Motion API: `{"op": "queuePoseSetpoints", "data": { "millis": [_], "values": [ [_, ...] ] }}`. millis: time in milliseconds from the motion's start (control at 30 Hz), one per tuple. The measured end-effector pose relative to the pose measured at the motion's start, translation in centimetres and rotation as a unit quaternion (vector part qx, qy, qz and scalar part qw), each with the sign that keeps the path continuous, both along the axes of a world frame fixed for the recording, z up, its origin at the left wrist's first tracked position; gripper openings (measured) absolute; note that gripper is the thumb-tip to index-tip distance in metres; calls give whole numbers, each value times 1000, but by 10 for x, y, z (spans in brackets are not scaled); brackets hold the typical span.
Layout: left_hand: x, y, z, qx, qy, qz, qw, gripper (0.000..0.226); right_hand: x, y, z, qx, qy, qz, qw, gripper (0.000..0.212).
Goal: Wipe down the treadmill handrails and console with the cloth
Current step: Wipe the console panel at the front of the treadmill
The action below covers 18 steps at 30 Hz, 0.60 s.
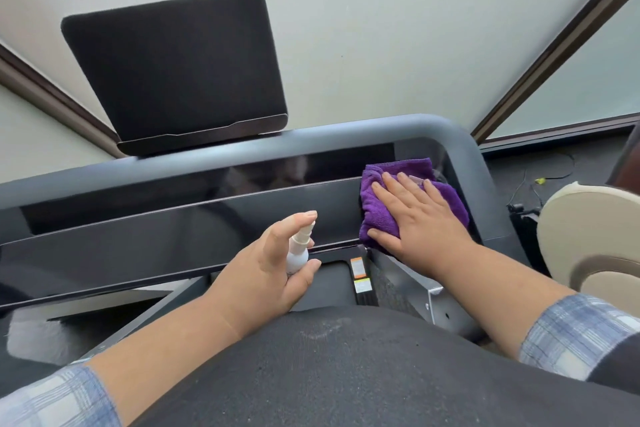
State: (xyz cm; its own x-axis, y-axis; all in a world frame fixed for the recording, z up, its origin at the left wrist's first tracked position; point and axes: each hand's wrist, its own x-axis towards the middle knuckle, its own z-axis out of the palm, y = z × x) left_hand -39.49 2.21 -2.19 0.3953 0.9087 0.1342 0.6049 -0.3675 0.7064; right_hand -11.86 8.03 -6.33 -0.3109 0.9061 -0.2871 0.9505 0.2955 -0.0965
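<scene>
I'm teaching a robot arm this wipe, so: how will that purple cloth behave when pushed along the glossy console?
The purple cloth looks soft and floppy: it lies bunched in folds under the flat right hand, so it would probably crumple without broad pressure. Its fuzzy pile likely drags a little, yet the console is glossy, so it should slide. It is probably light.
</scene>
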Motion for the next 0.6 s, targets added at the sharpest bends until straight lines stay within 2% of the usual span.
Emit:
{"op": "queuePoseSetpoints", "data": {
  "millis": [200,433,533,600],
  "values": [
    [5,-4,5,-4,28,16,999,62,-21,0,-4,11,-7,-19,1000,92],
    [9,-11,5,-6,45,31,998,63,-87,7,-5,4,6,126,992,99],
    [20,-9,7,-5,39,21,999,63,-79,11,-2,5,1,168,986,96],
    [26,-6,8,-1,36,13,999,63,-58,12,-1,8,16,159,987,95]
  ]
}}
